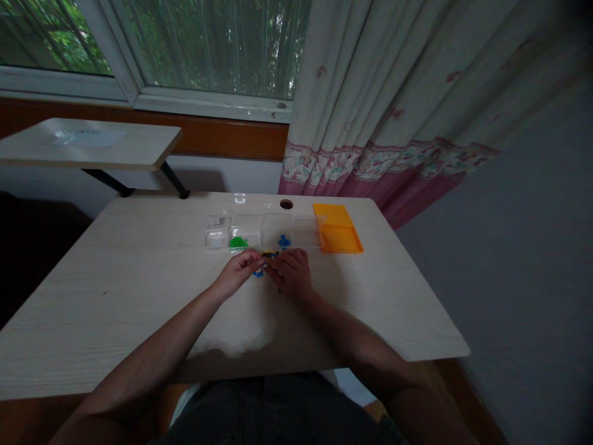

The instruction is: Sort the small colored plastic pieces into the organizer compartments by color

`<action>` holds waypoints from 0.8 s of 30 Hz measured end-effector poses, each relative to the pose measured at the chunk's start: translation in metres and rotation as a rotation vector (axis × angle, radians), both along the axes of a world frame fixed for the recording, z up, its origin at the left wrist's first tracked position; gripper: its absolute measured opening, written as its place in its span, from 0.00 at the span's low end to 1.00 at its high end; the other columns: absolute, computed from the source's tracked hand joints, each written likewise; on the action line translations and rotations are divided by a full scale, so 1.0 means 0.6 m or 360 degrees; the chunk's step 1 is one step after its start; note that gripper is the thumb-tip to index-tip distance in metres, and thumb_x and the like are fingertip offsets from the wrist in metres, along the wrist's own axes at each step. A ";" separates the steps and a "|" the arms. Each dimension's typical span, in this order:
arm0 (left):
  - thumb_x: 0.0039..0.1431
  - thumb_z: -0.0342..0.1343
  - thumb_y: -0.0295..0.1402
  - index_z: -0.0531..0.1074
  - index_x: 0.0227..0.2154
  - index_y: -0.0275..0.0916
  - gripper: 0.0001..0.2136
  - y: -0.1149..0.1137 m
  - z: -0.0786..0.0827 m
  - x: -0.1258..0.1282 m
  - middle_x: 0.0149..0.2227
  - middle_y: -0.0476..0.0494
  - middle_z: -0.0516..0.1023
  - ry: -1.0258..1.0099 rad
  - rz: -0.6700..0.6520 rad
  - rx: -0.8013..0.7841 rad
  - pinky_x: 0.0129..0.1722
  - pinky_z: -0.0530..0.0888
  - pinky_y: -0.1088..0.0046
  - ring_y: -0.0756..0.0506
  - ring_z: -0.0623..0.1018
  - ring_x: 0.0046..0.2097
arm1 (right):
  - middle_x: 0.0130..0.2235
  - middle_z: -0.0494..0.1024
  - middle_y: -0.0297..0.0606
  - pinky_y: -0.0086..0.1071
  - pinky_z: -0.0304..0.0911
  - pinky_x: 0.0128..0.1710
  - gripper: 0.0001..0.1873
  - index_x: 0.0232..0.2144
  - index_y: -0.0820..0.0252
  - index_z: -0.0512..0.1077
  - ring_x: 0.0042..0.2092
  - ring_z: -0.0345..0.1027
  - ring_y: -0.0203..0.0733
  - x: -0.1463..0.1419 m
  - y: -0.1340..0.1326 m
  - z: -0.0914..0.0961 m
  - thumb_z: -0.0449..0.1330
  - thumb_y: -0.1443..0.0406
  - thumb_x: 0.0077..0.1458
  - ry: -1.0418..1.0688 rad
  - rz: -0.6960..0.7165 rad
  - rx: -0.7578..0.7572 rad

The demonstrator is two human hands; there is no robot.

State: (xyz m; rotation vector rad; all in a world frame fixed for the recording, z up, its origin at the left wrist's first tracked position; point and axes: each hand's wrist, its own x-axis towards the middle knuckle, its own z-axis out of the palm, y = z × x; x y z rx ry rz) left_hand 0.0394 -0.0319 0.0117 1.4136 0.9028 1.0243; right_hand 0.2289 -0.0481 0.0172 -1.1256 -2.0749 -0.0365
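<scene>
My left hand (239, 269) and my right hand (291, 270) meet above the middle of the table, fingertips pinched close together. Between them is something small that I cannot make out. Small blue pieces (258, 274) lie on the table just under my fingers, and a few dark and yellow pieces (269, 254) show right behind them. Beyond my hands stands a row of clear plastic boxes (246, 221). One compartment holds a heap of small green pieces (238, 242); another, farther right, has a small cluster of blue pieces (284, 241).
An open orange plastic case (340, 238) lies right of the clear boxes. The pale wooden table (139, 272) has a round cable hole (286, 204) near its back edge. A raised shelf (134, 151) on black legs stands at the back left. A curtain (343, 111) hangs behind the table.
</scene>
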 end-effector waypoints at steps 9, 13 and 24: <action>0.55 0.59 0.48 0.73 0.28 0.35 0.18 -0.003 0.005 -0.002 0.30 0.47 0.71 -0.0093 -0.0095 -0.0018 0.36 0.67 0.74 0.50 0.70 0.33 | 0.33 0.80 0.30 0.38 0.59 0.48 0.08 0.39 0.43 0.78 0.39 0.69 0.38 0.005 -0.004 -0.006 0.61 0.60 0.58 -0.0006 0.0088 0.0207; 0.56 0.60 0.45 0.74 0.26 0.35 0.16 0.002 0.005 -0.004 0.30 0.47 0.70 -0.0062 -0.0077 0.0074 0.37 0.67 0.74 0.50 0.70 0.34 | 0.33 0.80 0.30 0.37 0.58 0.47 0.11 0.43 0.45 0.77 0.39 0.69 0.37 0.006 0.000 -0.006 0.63 0.64 0.56 0.0069 0.0159 0.0401; 0.61 0.52 0.49 0.76 0.28 0.36 0.21 0.024 -0.025 -0.016 0.26 0.48 0.68 -0.0003 0.0319 0.0057 0.28 0.63 0.77 0.50 0.67 0.29 | 0.31 0.79 0.32 0.38 0.59 0.46 0.07 0.38 0.49 0.78 0.37 0.68 0.37 0.034 0.024 0.004 0.63 0.64 0.56 0.0147 0.0086 0.0413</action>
